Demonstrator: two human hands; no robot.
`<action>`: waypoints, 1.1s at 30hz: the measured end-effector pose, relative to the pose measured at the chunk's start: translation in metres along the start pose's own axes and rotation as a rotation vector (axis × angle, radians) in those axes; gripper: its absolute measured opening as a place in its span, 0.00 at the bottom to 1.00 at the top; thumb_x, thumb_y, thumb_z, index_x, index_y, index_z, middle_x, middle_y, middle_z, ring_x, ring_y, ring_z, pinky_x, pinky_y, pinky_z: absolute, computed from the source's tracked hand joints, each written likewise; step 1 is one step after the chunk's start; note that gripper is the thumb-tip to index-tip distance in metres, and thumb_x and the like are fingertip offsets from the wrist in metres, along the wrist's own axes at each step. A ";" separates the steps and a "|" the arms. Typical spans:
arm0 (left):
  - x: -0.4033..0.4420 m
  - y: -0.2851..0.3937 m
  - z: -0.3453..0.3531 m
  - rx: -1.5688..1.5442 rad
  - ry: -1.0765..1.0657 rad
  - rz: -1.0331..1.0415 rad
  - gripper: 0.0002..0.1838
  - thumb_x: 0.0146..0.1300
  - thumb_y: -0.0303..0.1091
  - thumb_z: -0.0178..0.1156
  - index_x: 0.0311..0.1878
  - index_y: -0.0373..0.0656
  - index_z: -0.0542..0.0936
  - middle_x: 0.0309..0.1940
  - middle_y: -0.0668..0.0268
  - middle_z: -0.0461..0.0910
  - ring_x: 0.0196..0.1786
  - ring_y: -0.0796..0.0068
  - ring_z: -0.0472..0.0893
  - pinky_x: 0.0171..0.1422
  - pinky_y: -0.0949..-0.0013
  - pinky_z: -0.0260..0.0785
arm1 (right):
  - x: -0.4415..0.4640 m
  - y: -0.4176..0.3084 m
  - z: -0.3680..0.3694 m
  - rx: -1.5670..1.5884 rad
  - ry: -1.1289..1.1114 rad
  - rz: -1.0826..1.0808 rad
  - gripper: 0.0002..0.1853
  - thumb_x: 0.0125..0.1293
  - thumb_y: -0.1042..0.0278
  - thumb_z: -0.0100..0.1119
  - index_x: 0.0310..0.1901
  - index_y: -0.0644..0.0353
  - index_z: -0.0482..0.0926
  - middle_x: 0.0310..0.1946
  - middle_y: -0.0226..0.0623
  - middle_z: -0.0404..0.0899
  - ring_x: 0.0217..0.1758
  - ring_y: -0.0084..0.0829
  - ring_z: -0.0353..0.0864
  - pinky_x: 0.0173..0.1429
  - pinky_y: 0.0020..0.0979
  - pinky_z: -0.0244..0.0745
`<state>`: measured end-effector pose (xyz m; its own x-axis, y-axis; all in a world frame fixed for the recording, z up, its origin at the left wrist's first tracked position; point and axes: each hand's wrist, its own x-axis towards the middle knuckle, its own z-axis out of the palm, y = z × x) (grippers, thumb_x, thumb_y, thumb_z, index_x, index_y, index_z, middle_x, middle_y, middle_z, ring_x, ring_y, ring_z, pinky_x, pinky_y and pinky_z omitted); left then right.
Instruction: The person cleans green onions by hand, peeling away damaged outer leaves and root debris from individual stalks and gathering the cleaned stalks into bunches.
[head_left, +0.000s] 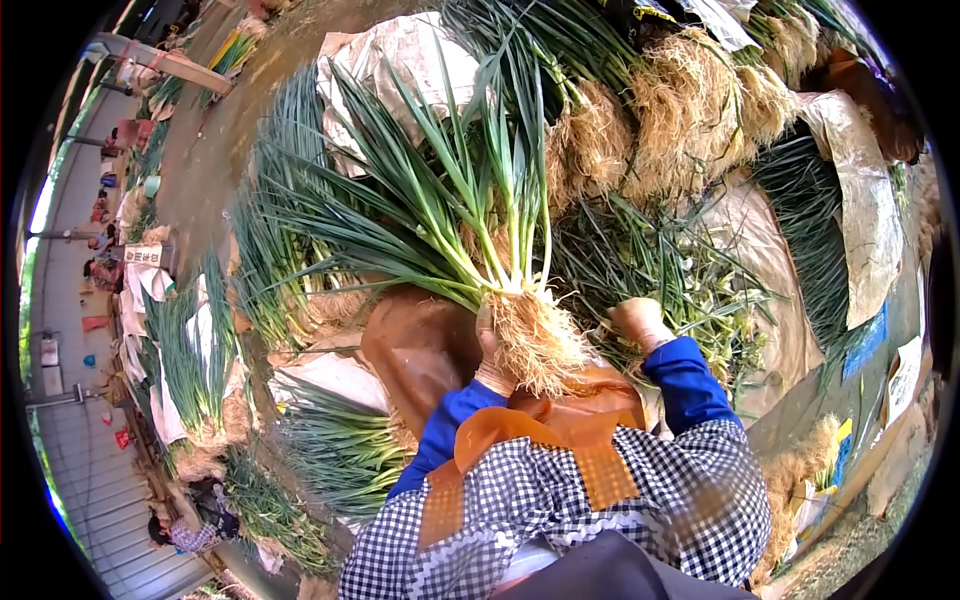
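Observation:
My left hand is closed around the base of a bunch of green onions, just above my lap. Their pale stringy roots hang toward me, and the long leaves fan out away from me to the upper left. To the right of the roots, my right hand is curled with its fingers together. It sits at the near edge of a heap of loose stripped leaves. Whatever its fingers may pinch is too small to make out. A brown apron covers my knees under the bunch.
Bundled green onions with thick roots lie ahead of me. More onions lie on the left, beside a pale sack. Brown sheeting and a further pile of leaves are on the right. Other people sit far left.

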<state>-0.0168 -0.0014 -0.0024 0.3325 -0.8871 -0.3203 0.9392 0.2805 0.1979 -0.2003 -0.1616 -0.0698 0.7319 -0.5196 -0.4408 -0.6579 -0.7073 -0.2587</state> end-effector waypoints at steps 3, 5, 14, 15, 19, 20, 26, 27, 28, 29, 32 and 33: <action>0.001 0.000 -0.003 0.019 0.034 0.016 0.27 0.63 0.51 0.48 0.57 0.40 0.70 0.49 0.57 0.76 0.49 0.62 0.76 0.56 0.57 0.70 | 0.024 0.001 -0.006 0.337 0.343 0.035 0.17 0.65 0.52 0.51 0.33 0.58 0.80 0.26 0.41 0.81 0.30 0.36 0.81 0.33 0.34 0.75; 0.002 0.001 -0.007 0.099 -0.019 0.006 0.25 0.65 0.49 0.47 0.55 0.39 0.71 0.48 0.58 0.77 0.46 0.63 0.78 0.54 0.59 0.71 | 0.031 -0.049 -0.050 1.481 0.078 -0.086 0.18 0.69 0.54 0.48 0.51 0.59 0.74 0.40 0.34 0.78 0.38 0.24 0.76 0.47 0.27 0.71; -0.002 0.006 0.005 -0.010 -0.003 -0.040 0.32 0.62 0.56 0.49 0.56 0.35 0.70 0.49 0.51 0.75 0.50 0.56 0.76 0.56 0.53 0.69 | 0.005 -0.067 -0.090 1.567 0.058 -0.250 0.17 0.70 0.57 0.46 0.24 0.55 0.71 0.19 0.23 0.69 0.19 0.15 0.62 0.21 0.21 0.56; -0.003 0.005 0.013 -0.009 0.031 -0.060 0.31 0.61 0.54 0.51 0.56 0.35 0.69 0.49 0.50 0.75 0.50 0.55 0.76 0.57 0.52 0.68 | 0.004 -0.049 -0.090 1.619 0.130 -0.220 0.17 0.70 0.57 0.47 0.23 0.53 0.69 0.18 0.23 0.67 0.19 0.15 0.60 0.22 0.21 0.54; 0.008 0.003 0.006 -0.068 0.139 -0.145 0.26 0.58 0.40 0.59 0.56 0.35 0.69 0.49 0.52 0.76 0.51 0.55 0.77 0.59 0.52 0.68 | 0.018 -0.040 -0.075 1.395 0.100 -0.004 0.13 0.69 0.58 0.49 0.42 0.59 0.75 0.35 0.28 0.76 0.38 0.20 0.72 0.47 0.20 0.66; 0.014 0.000 -0.003 0.116 0.174 -0.047 0.21 0.57 0.36 0.60 0.52 0.36 0.72 0.46 0.55 0.78 0.47 0.61 0.79 0.55 0.57 0.72 | 0.018 -0.055 -0.078 1.490 -0.040 -0.016 0.15 0.69 0.59 0.50 0.48 0.61 0.75 0.41 0.30 0.77 0.42 0.21 0.74 0.52 0.21 0.67; 0.001 0.006 -0.001 0.063 0.038 -0.032 0.18 0.58 0.37 0.57 0.48 0.36 0.76 0.39 0.60 0.80 0.43 0.67 0.80 0.53 0.61 0.73 | 0.049 -0.059 -0.033 1.996 0.405 0.263 0.07 0.63 0.63 0.57 0.31 0.55 0.73 0.24 0.26 0.73 0.25 0.21 0.71 0.29 0.26 0.71; -0.010 0.008 0.034 0.042 0.042 -0.056 0.20 0.58 0.39 0.57 0.49 0.35 0.75 0.41 0.59 0.80 0.45 0.66 0.79 0.56 0.61 0.71 | 0.057 -0.045 -0.022 1.956 0.293 0.176 0.07 0.64 0.63 0.56 0.33 0.57 0.74 0.27 0.28 0.74 0.27 0.23 0.73 0.31 0.26 0.72; -0.004 0.014 0.025 0.035 0.035 -0.035 0.20 0.58 0.39 0.57 0.49 0.35 0.75 0.41 0.59 0.80 0.45 0.66 0.79 0.56 0.61 0.71 | 0.065 -0.031 -0.009 1.905 0.187 0.084 0.07 0.64 0.63 0.55 0.35 0.58 0.75 0.29 0.29 0.75 0.29 0.25 0.74 0.33 0.26 0.72; 0.002 0.018 0.005 0.158 0.120 -0.058 0.20 0.57 0.38 0.57 0.49 0.35 0.75 0.42 0.59 0.80 0.45 0.66 0.79 0.57 0.62 0.71 | 0.074 -0.016 0.004 1.848 0.089 -0.011 0.08 0.65 0.63 0.54 0.37 0.59 0.76 0.31 0.31 0.76 0.31 0.26 0.75 0.35 0.26 0.73; 0.015 0.009 -0.062 0.190 0.199 -0.018 0.17 0.55 0.32 0.58 0.48 0.35 0.76 0.41 0.60 0.81 0.43 0.66 0.80 0.56 0.64 0.71 | 0.018 -0.085 -0.085 1.884 -0.019 -0.090 0.13 0.67 0.61 0.53 0.44 0.62 0.76 0.37 0.29 0.77 0.38 0.25 0.76 0.40 0.26 0.73; 0.016 0.008 -0.043 0.100 0.177 -0.071 0.17 0.54 0.31 0.58 0.47 0.35 0.76 0.40 0.60 0.81 0.43 0.66 0.80 0.55 0.64 0.72 | 0.033 -0.092 -0.068 1.656 0.212 -0.225 0.14 0.67 0.60 0.53 0.47 0.62 0.74 0.40 0.29 0.76 0.43 0.24 0.75 0.45 0.27 0.71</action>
<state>-0.0005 0.0025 -0.0459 0.2844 -0.8227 -0.4923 0.9504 0.1743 0.2577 -0.1037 -0.1463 -0.0021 0.7490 -0.6341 -0.1924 0.0910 0.3860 -0.9180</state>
